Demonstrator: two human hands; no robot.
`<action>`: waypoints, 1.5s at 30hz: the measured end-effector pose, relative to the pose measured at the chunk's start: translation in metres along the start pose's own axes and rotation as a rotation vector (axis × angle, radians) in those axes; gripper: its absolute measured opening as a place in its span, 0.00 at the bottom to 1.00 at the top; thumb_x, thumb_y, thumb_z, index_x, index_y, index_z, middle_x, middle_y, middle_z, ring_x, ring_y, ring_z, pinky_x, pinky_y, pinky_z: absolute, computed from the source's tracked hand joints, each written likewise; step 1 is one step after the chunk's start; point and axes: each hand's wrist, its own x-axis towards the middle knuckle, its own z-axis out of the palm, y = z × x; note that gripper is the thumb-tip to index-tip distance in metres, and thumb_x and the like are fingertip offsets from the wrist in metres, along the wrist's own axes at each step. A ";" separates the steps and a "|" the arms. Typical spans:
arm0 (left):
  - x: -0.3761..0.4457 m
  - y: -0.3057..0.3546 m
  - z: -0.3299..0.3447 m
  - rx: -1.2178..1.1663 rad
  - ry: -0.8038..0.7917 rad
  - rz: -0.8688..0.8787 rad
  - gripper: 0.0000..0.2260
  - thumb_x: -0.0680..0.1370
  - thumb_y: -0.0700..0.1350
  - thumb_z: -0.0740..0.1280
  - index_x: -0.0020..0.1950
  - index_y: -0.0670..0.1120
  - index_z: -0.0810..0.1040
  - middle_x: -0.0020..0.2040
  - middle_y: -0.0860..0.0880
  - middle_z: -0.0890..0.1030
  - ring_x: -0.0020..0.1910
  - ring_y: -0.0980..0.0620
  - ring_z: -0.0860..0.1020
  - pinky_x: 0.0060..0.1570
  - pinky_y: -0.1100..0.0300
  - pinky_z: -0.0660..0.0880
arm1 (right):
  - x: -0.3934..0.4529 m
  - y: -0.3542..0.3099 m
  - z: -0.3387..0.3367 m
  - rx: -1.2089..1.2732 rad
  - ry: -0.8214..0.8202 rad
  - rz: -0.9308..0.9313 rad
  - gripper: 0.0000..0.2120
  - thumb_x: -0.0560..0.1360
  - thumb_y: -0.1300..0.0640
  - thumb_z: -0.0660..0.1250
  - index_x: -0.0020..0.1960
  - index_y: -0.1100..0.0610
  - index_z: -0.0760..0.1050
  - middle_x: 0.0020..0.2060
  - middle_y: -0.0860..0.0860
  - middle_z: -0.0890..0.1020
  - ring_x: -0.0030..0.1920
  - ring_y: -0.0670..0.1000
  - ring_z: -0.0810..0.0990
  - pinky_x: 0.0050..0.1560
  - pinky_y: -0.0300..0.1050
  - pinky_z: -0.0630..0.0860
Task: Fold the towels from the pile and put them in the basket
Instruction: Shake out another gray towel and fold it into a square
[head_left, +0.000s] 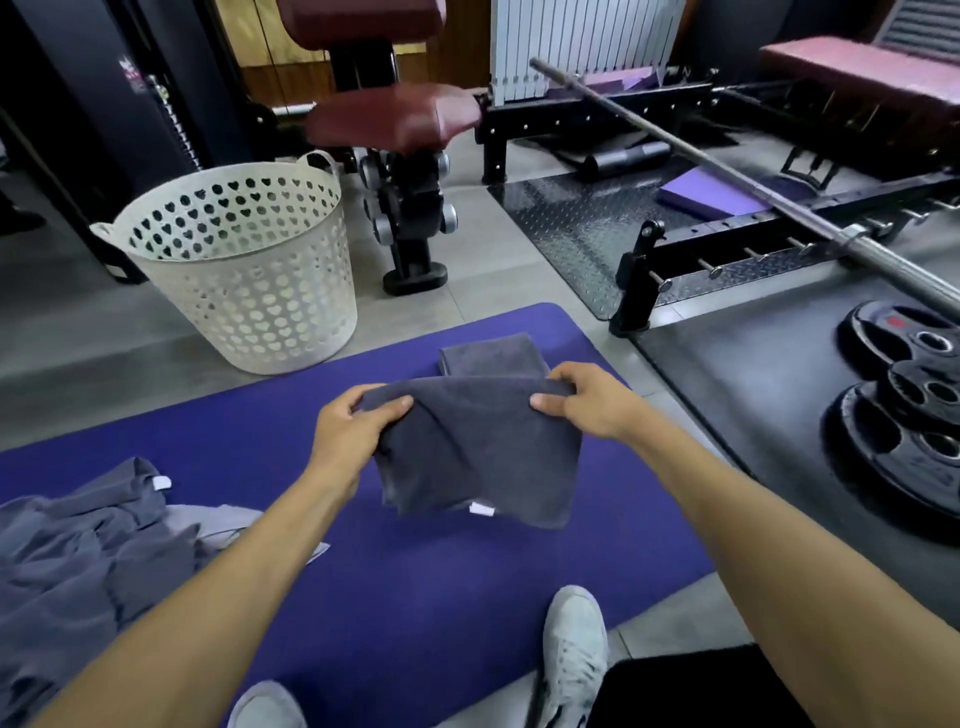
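Observation:
A dark grey towel (478, 452) hangs doubled over above the purple mat (415, 582). My left hand (353, 431) pinches its upper left corner and my right hand (587, 400) pinches its upper right corner. A white label shows at its lower edge. Just behind it a folded grey towel (488, 353) lies flat on the mat. The pile of unfolded grey towels (78, 561) sits at the left on the mat. The white basket (244, 270) with heart-shaped holes stands on the floor at the back left; nothing shows inside it.
A maroon-padded gym machine (400, 130) stands behind the basket. A steel barbell (727, 171) crosses a black frame at the right, with black weight plates (904, 410) on the dark floor mat. My two grey shoes (571, 649) rest at the mat's near edge.

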 end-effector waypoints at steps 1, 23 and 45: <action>0.014 -0.006 0.012 -0.011 0.015 -0.020 0.08 0.71 0.42 0.77 0.49 0.47 0.83 0.45 0.50 0.85 0.46 0.52 0.83 0.44 0.58 0.79 | 0.014 0.004 -0.005 -0.096 -0.079 0.027 0.10 0.77 0.51 0.70 0.50 0.56 0.73 0.45 0.49 0.78 0.45 0.51 0.77 0.40 0.43 0.71; 0.340 -0.143 0.158 0.123 0.030 -0.257 0.13 0.75 0.54 0.73 0.55 0.51 0.77 0.52 0.51 0.82 0.46 0.53 0.81 0.44 0.56 0.78 | 0.334 0.153 0.038 0.270 0.296 0.173 0.16 0.77 0.41 0.66 0.57 0.52 0.75 0.53 0.46 0.79 0.51 0.48 0.77 0.42 0.37 0.69; 0.361 -0.190 0.172 0.338 -0.060 -0.162 0.37 0.76 0.46 0.73 0.79 0.55 0.57 0.70 0.51 0.74 0.65 0.52 0.76 0.65 0.52 0.74 | 0.371 0.216 0.070 -0.116 0.024 0.265 0.34 0.78 0.54 0.68 0.79 0.50 0.56 0.68 0.58 0.70 0.66 0.59 0.72 0.58 0.47 0.70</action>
